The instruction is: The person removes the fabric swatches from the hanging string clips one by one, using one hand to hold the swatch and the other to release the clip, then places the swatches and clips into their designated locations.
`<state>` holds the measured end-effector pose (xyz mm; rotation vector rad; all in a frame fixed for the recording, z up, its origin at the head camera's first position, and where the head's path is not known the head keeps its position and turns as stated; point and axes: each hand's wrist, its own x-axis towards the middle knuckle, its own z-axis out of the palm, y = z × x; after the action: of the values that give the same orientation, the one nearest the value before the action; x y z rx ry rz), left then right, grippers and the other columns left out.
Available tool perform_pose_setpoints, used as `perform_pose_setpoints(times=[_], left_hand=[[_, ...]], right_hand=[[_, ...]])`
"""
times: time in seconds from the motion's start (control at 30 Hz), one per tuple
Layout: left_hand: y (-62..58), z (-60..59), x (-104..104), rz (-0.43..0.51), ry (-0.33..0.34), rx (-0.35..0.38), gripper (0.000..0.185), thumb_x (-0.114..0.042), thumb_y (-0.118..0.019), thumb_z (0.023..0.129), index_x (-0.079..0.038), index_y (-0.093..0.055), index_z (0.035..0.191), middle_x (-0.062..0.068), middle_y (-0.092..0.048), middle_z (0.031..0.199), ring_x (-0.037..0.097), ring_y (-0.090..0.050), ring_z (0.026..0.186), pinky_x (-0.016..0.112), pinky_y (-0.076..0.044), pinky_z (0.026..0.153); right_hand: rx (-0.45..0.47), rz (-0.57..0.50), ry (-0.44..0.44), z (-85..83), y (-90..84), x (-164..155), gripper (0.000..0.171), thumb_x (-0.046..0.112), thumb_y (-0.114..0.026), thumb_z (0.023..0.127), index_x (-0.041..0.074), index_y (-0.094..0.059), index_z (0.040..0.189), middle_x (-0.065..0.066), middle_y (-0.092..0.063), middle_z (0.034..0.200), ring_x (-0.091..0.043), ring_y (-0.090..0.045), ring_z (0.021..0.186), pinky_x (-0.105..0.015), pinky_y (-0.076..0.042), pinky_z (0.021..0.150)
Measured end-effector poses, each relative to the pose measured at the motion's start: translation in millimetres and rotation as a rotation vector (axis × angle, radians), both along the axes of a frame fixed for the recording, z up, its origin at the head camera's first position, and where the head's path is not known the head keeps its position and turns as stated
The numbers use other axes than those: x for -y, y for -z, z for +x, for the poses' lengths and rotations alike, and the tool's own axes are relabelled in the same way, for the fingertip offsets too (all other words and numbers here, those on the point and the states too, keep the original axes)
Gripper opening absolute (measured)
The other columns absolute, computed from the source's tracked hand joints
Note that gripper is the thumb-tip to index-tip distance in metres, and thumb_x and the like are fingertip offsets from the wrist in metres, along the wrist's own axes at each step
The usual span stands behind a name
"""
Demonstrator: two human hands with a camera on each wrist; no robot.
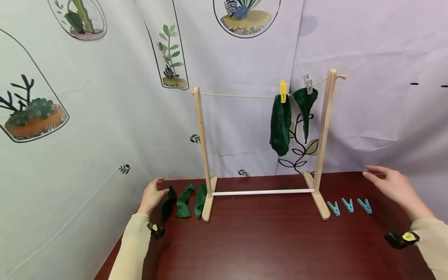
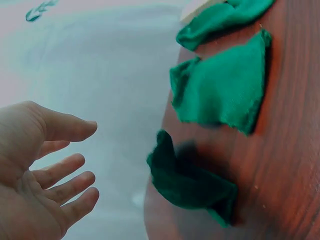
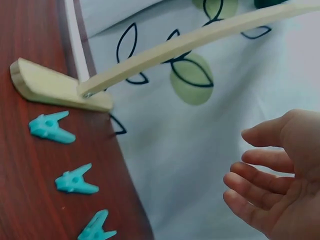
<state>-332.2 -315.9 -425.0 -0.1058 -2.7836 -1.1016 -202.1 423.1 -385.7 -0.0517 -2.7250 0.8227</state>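
My left hand (image 1: 153, 197) hovers beside three green cloth pieces at the table's left; the nearest dark green cloth (image 2: 190, 185) lies apart from its fingers in the left wrist view. The middle cloth (image 1: 183, 202) and the third cloth (image 1: 200, 200) lie closer to the rack. On the right, my right hand (image 1: 393, 188) is held above the table with loosely bent fingers and nothing in it. Near it lie three turquoise clothespins (image 1: 348, 205). Two green cloths hang from the cord: one (image 1: 280, 126) under a yellow clothespin (image 1: 283, 91), the other (image 1: 305, 107) under a grey clothespin (image 1: 308, 84).
A wooden drying rack (image 1: 323, 132) with a string line (image 1: 241, 95) and a white lower bar (image 1: 262, 192) stands at the back of the dark red table (image 1: 266, 241). Behind it hangs a pale printed curtain (image 1: 238, 58).
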Motion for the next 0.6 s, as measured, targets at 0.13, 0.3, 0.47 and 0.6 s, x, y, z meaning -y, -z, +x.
perform_pose_setpoints(times=[0.13,0.3,0.47,0.6], left_hand=[[-12.3,2.5,-10.2,-0.008,0.028,-0.037,0.057,-0.010,-0.061,0.100,0.002,-0.039,0.150,0.032,-0.041,0.147,0.050,-0.043,0.132,0.062,-0.041,0.100],[-30.3,4.3,-28.5,0.020,0.083,-0.101,0.056,-0.014,-0.063,0.100,-0.002,-0.041,0.150,0.027,-0.045,0.147,0.046,-0.046,0.130,0.060,-0.043,0.100],[-54.6,9.9,-49.1,0.045,0.128,-0.175,0.055,-0.016,-0.064,0.100,-0.005,-0.042,0.150,0.023,-0.047,0.147,0.043,-0.048,0.129,0.057,-0.041,0.103],[-76.1,18.0,-64.0,0.050,0.152,-0.241,0.055,-0.016,-0.064,0.101,-0.007,-0.043,0.151,0.021,-0.048,0.146,0.041,-0.049,0.128,0.056,-0.040,0.105]], right_hand=[[-0.026,0.006,-0.018,0.4,-10.3,8.0,0.059,0.038,-0.052,0.105,-0.008,-0.050,0.141,-0.042,-0.052,0.130,-0.057,-0.051,0.112,-0.063,-0.040,0.082],[-0.075,0.012,-0.038,3.4,-25.9,19.8,0.056,0.036,-0.055,0.104,-0.007,-0.052,0.140,-0.039,-0.055,0.129,-0.056,-0.054,0.111,-0.062,-0.042,0.080],[-0.083,-0.010,-0.038,7.0,-44.5,30.6,0.056,0.038,-0.058,0.103,-0.002,-0.054,0.142,-0.035,-0.055,0.133,-0.011,-0.066,0.099,-0.041,-0.046,0.078],[-0.134,-0.002,-0.049,8.2,-59.8,38.9,0.053,0.037,-0.061,0.101,0.002,-0.057,0.141,-0.031,-0.060,0.129,0.031,-0.033,0.083,-0.020,-0.040,0.066]])
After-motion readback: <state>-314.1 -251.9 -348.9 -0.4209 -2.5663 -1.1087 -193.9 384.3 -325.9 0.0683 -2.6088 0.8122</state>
